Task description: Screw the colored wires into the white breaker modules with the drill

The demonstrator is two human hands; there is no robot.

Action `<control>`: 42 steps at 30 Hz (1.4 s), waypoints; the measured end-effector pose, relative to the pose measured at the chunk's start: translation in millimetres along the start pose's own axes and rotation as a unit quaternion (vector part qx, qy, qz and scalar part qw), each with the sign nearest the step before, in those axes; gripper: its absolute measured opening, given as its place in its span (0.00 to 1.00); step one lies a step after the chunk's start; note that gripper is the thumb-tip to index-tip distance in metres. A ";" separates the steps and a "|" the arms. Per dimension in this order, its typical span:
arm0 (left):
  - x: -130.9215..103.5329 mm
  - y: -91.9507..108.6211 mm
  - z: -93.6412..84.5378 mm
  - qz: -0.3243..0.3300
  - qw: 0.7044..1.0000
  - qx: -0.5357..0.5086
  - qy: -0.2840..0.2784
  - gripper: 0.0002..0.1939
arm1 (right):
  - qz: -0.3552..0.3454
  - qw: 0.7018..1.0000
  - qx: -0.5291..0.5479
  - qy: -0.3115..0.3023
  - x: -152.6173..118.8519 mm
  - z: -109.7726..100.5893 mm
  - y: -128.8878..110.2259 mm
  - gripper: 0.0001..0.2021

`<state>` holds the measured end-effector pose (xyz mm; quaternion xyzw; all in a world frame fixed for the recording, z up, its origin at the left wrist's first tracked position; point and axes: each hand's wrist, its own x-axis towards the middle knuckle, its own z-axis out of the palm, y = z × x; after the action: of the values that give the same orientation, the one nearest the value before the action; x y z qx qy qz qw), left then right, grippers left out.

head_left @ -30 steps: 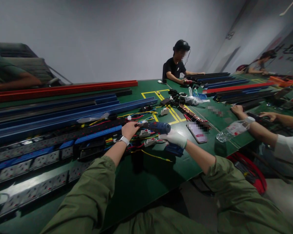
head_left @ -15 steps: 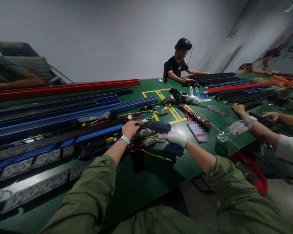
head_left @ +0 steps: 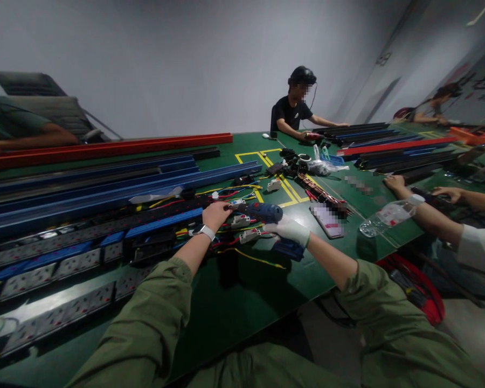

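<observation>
My right hand [head_left: 289,231], in a white glove, is wrapped round the grip of a blue cordless drill [head_left: 269,212]. The drill lies level and its nose points left. My left hand [head_left: 217,216], bare with a watch at the wrist, is closed just at the drill's tip; what its fingers hold is too small to make out. Below the drill are grey-white switch blocks [head_left: 250,235] with red, yellow and green wires running from them. A black socket strip [head_left: 161,212] and a blue strip [head_left: 164,222] stretch left from my left hand.
Long blue rails [head_left: 210,172] and a red rail [head_left: 145,144] lie at the back left. Socket strips [head_left: 76,263] fill the left front. A phone [head_left: 326,220] and plastic bottle [head_left: 392,215] are to the right. Co-workers sit across and at the right, one's hand [head_left: 396,183] on the table.
The view has tilted very slightly. Both hands and the drill stay in the same place.
</observation>
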<state>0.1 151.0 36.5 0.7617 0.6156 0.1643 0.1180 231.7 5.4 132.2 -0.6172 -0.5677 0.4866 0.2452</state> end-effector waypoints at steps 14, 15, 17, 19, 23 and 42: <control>-0.6 2.7 -2.5 -0.003 1.000 0.002 -0.004 0.19 | -0.056 0.998 -0.006 -0.007 2.0 0.8 5.4 0.23; -0.8 3.3 -3.0 -0.005 1.000 0.004 -0.004 0.19 | -0.057 0.998 -0.003 -0.006 2.2 1.0 5.8 0.24; -1.1 4.5 -3.8 -0.008 1.000 0.008 -0.006 0.20 | -0.053 0.999 0.000 -0.009 2.5 0.9 6.0 0.24; -1.3 5.0 -4.0 -0.010 1.000 0.010 -0.006 0.20 | -0.043 0.999 0.000 -0.012 3.2 0.1 6.0 0.23; -0.6 3.3 -1.8 -0.004 1.000 0.008 -0.001 0.19 | -0.038 0.999 -0.017 -0.002 6.1 -3.1 5.8 0.25; 5.3 -6.9 9.3 0.012 1.000 -0.002 0.009 0.19 | -0.044 0.998 0.019 -0.033 5.2 -0.5 10.1 0.20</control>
<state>-1.4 157.9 25.9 0.7673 0.6070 0.1740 0.1119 236.2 8.0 122.1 -0.5704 -0.5926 0.5064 0.2588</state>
